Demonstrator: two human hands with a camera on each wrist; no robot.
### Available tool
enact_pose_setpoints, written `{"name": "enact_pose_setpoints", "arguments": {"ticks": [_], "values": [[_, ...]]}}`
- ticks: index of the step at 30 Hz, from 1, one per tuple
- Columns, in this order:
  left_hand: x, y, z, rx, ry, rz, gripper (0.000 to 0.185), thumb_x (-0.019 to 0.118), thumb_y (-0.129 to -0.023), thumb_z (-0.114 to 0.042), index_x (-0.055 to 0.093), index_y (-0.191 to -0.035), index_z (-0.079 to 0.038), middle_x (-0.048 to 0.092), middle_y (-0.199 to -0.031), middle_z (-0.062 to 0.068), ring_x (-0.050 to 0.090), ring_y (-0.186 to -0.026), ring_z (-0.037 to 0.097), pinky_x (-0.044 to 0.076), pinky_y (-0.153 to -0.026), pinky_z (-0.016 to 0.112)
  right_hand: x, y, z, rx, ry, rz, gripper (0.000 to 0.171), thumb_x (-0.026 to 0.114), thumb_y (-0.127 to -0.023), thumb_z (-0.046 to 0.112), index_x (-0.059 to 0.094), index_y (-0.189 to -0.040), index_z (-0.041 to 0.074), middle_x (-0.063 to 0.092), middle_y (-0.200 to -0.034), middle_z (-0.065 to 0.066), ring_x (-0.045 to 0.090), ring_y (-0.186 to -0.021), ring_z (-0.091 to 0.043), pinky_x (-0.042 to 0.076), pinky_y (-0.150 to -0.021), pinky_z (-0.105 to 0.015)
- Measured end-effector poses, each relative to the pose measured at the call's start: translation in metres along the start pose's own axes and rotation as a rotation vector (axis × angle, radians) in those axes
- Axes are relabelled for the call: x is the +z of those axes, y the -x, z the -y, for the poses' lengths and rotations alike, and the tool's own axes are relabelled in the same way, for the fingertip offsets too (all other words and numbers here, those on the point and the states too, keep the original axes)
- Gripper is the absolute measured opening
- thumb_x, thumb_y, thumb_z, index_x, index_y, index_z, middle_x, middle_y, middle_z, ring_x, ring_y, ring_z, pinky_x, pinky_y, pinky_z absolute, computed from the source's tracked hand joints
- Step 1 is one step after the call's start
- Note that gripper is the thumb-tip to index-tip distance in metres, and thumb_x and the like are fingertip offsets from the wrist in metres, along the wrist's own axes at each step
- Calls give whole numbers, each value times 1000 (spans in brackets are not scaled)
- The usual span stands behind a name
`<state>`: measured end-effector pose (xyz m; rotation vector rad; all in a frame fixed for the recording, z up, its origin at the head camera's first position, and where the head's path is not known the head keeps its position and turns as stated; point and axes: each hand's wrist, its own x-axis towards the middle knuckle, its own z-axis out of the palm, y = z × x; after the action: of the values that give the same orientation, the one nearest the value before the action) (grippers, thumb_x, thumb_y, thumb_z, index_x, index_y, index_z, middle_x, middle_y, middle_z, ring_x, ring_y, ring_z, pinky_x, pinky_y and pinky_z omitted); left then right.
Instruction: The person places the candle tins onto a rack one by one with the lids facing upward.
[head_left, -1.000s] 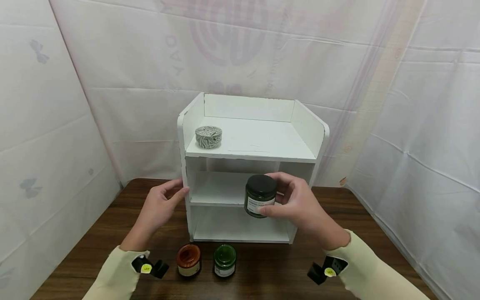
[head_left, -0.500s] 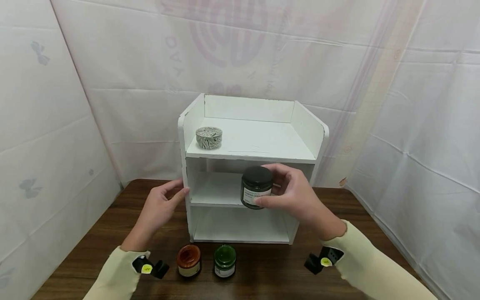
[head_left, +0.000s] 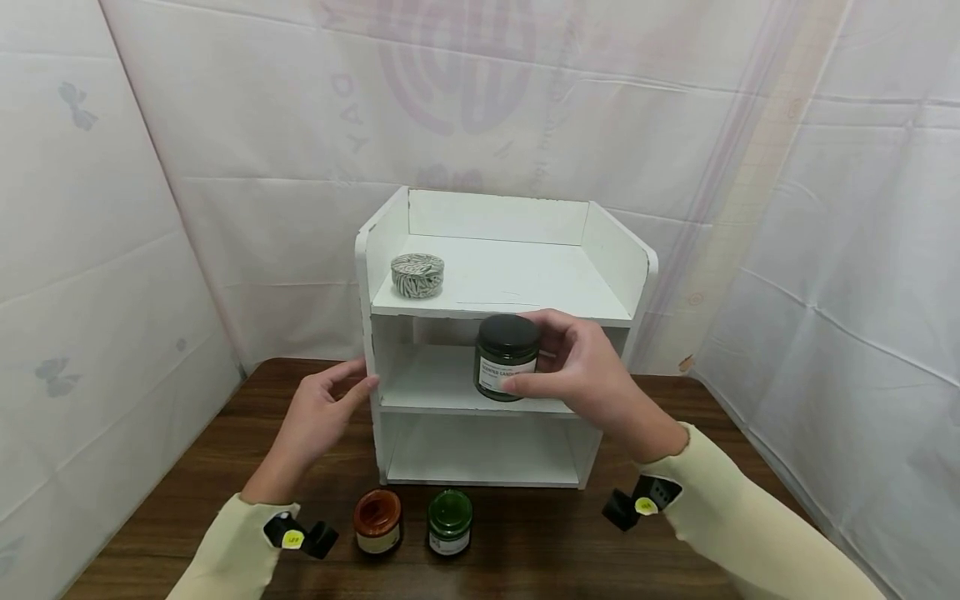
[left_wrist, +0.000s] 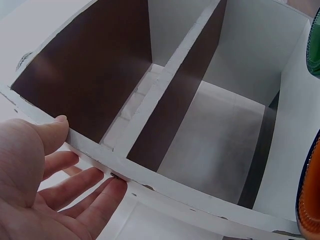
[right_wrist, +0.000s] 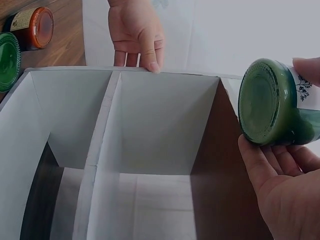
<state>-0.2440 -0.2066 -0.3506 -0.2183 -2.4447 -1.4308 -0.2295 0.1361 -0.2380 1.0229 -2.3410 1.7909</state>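
Observation:
In the head view my right hand (head_left: pixel 581 367) grips a dark green scented candle jar (head_left: pixel 507 357) with a black lid and white label, thumb across the label. The jar is upright in front of the middle opening of a white shelf unit (head_left: pixel 480 483). The right wrist view shows the jar's green glass base (right_wrist: pixel 262 102) with fingers curled under its side. My left hand (head_left: pixel 322 412) touches the unit's left side panel; in the left wrist view its thumb (left_wrist: pixel 55 134) lies at the panel's front edge and its fingers stretch along the outer face.
An amber jar (head_left: pixel 377 521) and a green jar (head_left: pixel 450 521) stand on the wooden table (head_left: pixel 555 550) before the unit. A round patterned tin (head_left: pixel 417 276) sits at the left of the top shelf. White fabric walls (head_left: pixel 285 125) surround the table.
My right hand has raised the candle jar and brought it slightly left, from in front of the lower opening to the middle one. The left hand has stayed in place.

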Motion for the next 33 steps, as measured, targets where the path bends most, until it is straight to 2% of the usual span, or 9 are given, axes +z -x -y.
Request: {"name": "enact_pose_setpoints", "arguments": {"ticks": [9, 16, 23, 33], "values": [[0, -1, 0, 0, 2, 11, 58, 62, -101, -49, 58, -146, -12, 62, -143, 14, 65, -122, 32, 56, -93, 40, 3, -7, 7, -5, -14, -1, 58, 88, -76, 5, 65, -129, 8, 72, -122, -12, 73, -106, -24, 59, -91, -34], [0, 0, -2, 0, 1, 10, 58, 63, -101, -48, 58, -146, -12, 63, -143, 14, 65, -121, 31, 54, -87, 24, 2, -16, 16, -22, -11, -13, 58, 89, -74, 3, 65, -127, 7, 72, -121, -12, 73, -106, -25, 59, -90, -35], [0, 0, -2, -5, -3, 6, 58, 62, -101, -49, 58, -146, -12, 63, -142, 14, 65, -121, 31, 52, -86, 22, 2, -26, 21, -10, 24, -26, 58, 89, -74, 5, 66, -127, 9, 73, -121, -10, 74, -106, -24, 59, -90, -33], [0, 0, -2, -9, 7, 4, 57, 63, -101, -48, 59, -146, -13, 64, -142, 13, 64, -123, 29, 51, -86, 21, 1, -40, 27, -25, -10, -24, 55, 89, -74, 5, 67, -125, 7, 73, -119, -11, 73, -106, -25, 60, -87, -35]]}}
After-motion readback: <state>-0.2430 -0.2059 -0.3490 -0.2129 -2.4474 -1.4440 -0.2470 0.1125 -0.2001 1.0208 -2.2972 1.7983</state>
